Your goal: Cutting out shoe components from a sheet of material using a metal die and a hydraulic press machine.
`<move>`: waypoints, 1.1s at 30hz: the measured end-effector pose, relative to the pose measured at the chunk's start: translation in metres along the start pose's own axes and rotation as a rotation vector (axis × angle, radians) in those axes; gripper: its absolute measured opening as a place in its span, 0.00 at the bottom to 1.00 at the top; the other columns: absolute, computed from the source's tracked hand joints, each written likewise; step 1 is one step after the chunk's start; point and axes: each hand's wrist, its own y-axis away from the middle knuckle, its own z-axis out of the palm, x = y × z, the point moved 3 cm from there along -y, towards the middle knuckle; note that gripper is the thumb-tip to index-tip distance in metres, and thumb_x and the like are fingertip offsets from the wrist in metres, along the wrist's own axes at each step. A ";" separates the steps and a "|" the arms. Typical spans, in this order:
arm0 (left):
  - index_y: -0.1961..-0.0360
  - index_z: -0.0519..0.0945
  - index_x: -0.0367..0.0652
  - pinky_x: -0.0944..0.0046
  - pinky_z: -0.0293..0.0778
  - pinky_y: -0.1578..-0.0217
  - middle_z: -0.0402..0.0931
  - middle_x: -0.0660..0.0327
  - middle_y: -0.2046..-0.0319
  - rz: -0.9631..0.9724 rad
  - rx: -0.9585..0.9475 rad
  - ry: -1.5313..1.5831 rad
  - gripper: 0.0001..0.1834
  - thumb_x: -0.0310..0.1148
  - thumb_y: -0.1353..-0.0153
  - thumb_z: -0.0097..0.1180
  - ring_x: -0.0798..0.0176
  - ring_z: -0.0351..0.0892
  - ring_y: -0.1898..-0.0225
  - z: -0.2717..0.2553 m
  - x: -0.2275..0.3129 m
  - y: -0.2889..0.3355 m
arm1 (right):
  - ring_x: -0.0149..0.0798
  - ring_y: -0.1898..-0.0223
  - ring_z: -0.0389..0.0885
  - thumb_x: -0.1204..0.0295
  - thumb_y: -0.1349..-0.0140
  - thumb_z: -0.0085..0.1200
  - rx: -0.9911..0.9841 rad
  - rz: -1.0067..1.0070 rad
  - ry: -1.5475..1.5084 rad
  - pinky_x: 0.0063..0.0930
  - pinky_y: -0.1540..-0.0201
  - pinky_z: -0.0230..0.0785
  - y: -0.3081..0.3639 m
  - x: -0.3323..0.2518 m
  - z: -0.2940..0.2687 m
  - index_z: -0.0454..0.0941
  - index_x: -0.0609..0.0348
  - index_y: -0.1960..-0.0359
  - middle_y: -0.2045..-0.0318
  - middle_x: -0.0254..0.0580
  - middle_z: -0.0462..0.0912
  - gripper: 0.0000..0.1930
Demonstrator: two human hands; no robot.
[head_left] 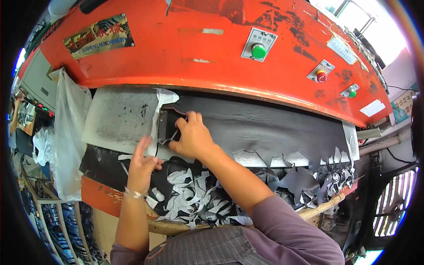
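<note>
My right hand [192, 136] is closed on the rim of a cutting die [163, 126], a thin-walled metal frame. The die stands at the left end of a black sheet of leather-like material [265, 126] with a pale underside. My left hand [142, 167] is just left of and nearer than the die, its fingers stretched out and apart with nothing seen in them. Beside its fingertips runs the sheet's pale, ragged left edge [154, 128]. Beneath lies a worn, pale cutting board [121, 117], bare at the left.
An orange press head [176, 53] spans the far side, with a green button [258, 51] and a red button [321, 76]. Cut scraps [190, 192] pile along the near edge behind a wooden rail [324, 205]. Clear plastic sheeting [70, 137] hangs at the left.
</note>
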 end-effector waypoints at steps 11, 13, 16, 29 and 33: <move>0.58 0.80 0.39 0.64 0.74 0.63 0.81 0.57 0.66 0.175 -0.419 -0.536 0.13 0.30 0.45 0.63 0.66 0.79 0.65 0.030 -0.025 -0.021 | 0.55 0.45 0.68 0.58 0.55 0.68 -0.030 -0.046 -0.364 0.40 0.43 0.63 0.079 0.021 -0.035 0.75 0.57 0.48 0.45 0.61 0.66 0.32; 0.62 0.81 0.36 0.64 0.73 0.63 0.81 0.51 0.68 0.224 -0.388 -0.678 0.13 0.35 0.44 0.61 0.62 0.81 0.66 0.031 -0.004 -0.002 | 0.57 0.42 0.67 0.58 0.57 0.69 0.091 0.115 -0.172 0.43 0.41 0.62 0.064 0.042 -0.040 0.75 0.58 0.48 0.42 0.64 0.64 0.33; 0.61 0.81 0.36 0.63 0.74 0.62 0.81 0.52 0.67 -0.026 -0.552 -0.650 0.14 0.35 0.44 0.60 0.59 0.81 0.65 0.020 0.018 0.031 | 0.61 0.38 0.62 0.59 0.57 0.69 0.097 0.205 0.064 0.43 0.38 0.61 0.047 0.076 -0.043 0.75 0.58 0.48 0.39 0.67 0.61 0.33; 0.57 0.79 0.39 0.64 0.72 0.58 0.80 0.56 0.64 0.038 -0.791 -0.441 0.14 0.36 0.41 0.60 0.60 0.80 0.62 0.017 0.008 0.046 | 0.53 0.39 0.66 0.59 0.57 0.67 0.164 0.035 0.156 0.47 0.35 0.48 0.105 0.100 -0.037 0.58 0.63 0.34 0.41 0.56 0.70 0.48; 0.57 0.78 0.36 0.65 0.72 0.57 0.79 0.56 0.63 0.090 -0.586 -0.411 0.15 0.33 0.42 0.61 0.63 0.78 0.60 0.028 -0.029 0.033 | 0.55 0.42 0.69 0.61 0.57 0.66 0.191 0.018 0.153 0.47 0.35 0.49 0.109 0.109 -0.036 0.60 0.64 0.35 0.44 0.58 0.72 0.46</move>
